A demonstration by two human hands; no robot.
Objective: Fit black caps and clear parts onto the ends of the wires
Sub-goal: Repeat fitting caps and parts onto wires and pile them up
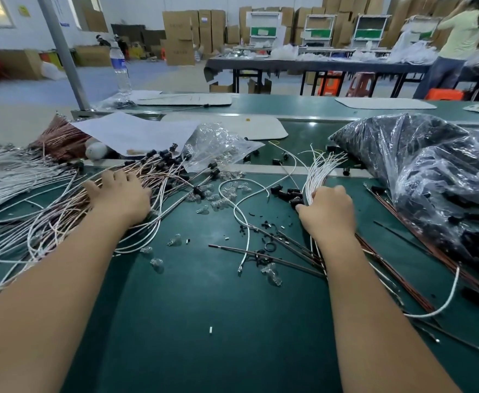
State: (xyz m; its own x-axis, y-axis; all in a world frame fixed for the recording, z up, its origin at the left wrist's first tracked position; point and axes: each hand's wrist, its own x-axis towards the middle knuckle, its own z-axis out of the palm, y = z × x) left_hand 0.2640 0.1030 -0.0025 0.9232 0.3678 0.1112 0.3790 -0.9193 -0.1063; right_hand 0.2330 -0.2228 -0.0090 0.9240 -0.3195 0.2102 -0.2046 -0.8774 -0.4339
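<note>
The right hand is curled tight round a bundle of white wires whose bare ends fan up and away beyond the knuckles, with a small heap of black caps touching the table just to its left and a big clear bag of more black caps off to its right. The left hand lies flat with fingers spread, pressing down on a pile of capped copper-coloured wires, and between the two hands clear parts lie scattered over the green table
</note>
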